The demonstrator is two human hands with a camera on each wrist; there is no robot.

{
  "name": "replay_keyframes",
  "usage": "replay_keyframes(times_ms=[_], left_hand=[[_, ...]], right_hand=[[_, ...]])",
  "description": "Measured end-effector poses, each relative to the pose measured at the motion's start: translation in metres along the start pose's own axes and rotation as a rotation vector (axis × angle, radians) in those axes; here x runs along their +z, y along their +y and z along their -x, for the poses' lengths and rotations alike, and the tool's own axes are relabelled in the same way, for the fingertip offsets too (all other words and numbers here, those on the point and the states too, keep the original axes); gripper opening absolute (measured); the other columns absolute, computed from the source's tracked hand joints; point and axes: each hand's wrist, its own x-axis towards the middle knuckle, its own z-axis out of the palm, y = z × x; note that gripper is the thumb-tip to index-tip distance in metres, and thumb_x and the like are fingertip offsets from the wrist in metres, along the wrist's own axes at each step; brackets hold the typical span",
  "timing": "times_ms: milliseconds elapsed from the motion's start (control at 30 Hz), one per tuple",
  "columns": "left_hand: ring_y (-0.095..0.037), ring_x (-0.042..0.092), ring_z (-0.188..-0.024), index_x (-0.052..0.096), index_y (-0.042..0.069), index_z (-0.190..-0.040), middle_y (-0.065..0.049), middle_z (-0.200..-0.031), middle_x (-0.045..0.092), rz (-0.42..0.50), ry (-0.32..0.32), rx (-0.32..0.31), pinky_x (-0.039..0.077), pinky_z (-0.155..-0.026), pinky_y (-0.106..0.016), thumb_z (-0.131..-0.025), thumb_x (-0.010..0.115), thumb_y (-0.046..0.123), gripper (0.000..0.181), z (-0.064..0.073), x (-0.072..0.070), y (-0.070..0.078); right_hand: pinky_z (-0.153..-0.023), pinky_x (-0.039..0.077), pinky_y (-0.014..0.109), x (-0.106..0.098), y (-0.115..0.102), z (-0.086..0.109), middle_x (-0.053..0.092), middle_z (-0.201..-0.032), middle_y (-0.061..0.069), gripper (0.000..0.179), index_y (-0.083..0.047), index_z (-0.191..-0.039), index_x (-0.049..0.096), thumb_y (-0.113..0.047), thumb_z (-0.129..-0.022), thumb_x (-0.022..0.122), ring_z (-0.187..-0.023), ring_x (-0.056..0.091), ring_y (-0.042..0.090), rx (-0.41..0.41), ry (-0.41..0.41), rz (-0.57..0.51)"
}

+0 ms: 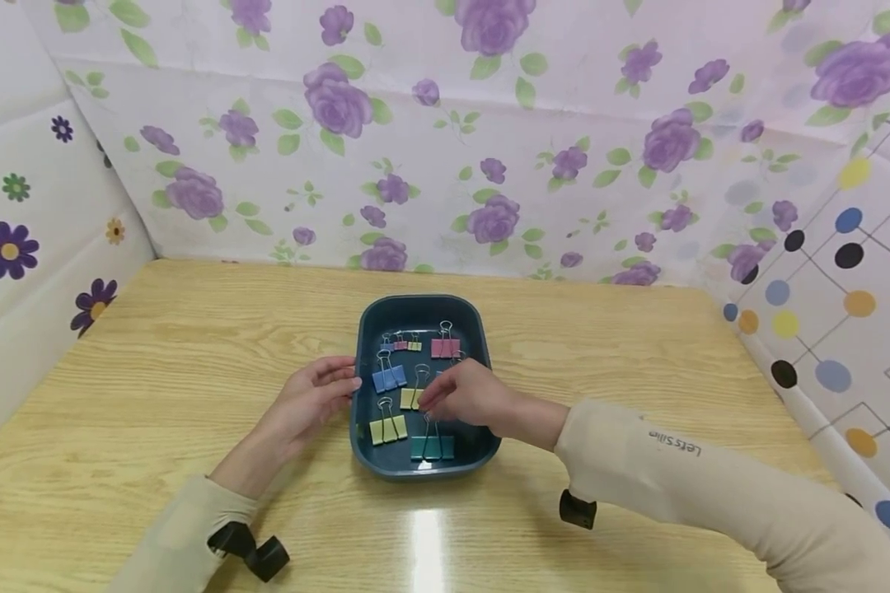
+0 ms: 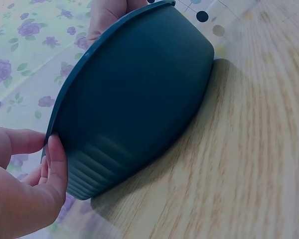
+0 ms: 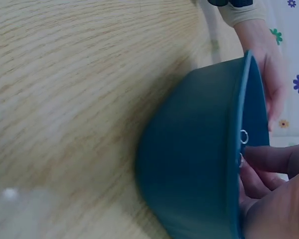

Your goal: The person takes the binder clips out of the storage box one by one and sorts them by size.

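Observation:
A dark teal plastic tub (image 1: 426, 474) stands on the wooden table with several binder clips inside. Its left rim is pinched between the thumb and fingers of my left hand (image 1: 307, 402). Inside the tub, my right hand (image 1: 470, 395) pinches the right edge of a yellow binder clip (image 1: 409, 399), its fingertips low in the tub. Around that clip lie a blue binder clip (image 1: 389, 379), another yellow one (image 1: 388, 430), a green one (image 1: 432, 448) and a pink one (image 1: 445, 349). Behind the right hand a further blue clip is mostly hidden.
Small clips (image 1: 400, 346) sit in a row toward the tub's far end. Wooden tabletop (image 1: 215, 329) surrounds the tub. A flowered cloth (image 1: 415, 165) hangs along the back edge, with patterned sheets at both sides. Each wrist carries a black camera mount (image 1: 578, 509).

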Motion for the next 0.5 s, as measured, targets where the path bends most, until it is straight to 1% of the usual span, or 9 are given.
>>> replay_keyframes(times_ms=[133, 300, 500], left_hand=[[-0.012, 0.057, -0.092, 0.039, -0.010, -0.135, -0.010, -0.110, 0.054, -0.015, -0.001, -0.012, 0.051, -0.081, -0.023, -0.093, 0.058, 0.000, 0.046, -0.0006, -0.0003, -0.0016], [-0.015, 0.057, -0.096, 0.039, -0.009, -0.135, -0.015, -0.116, 0.052, -0.031, 0.008, -0.016, 0.051, -0.083, -0.023, -0.094, 0.057, 0.000, 0.046, -0.0006, -0.0012, -0.0022], [-0.016, 0.056, -0.097, 0.039, -0.009, -0.135, -0.016, -0.117, 0.052, -0.032, 0.011, -0.018, 0.050, -0.083, -0.024, -0.094, 0.057, 0.000, 0.046, -0.0004, -0.0025, -0.0012]], right_hand=[[-0.083, 0.054, 0.032, 0.0035, 0.0029, -0.0006, 0.069, -0.096, 0.008, 0.019, 0.001, -0.102, 0.072, 0.009, -0.089, 0.059, -0.084, 0.064, 0.021, 0.031, -0.022, -0.036], [-0.081, 0.055, 0.032, 0.0053, 0.0047, -0.0019, 0.070, -0.093, 0.009, 0.017, 0.003, -0.102, 0.071, 0.007, -0.089, 0.061, -0.083, 0.066, 0.022, 0.018, -0.036, -0.071], [-0.080, 0.055, 0.032, 0.0057, 0.0033, -0.0029, 0.070, -0.090, 0.009, 0.013, 0.003, -0.100, 0.071, 0.005, -0.089, 0.063, -0.081, 0.066, 0.020, 0.015, -0.039, -0.089]])
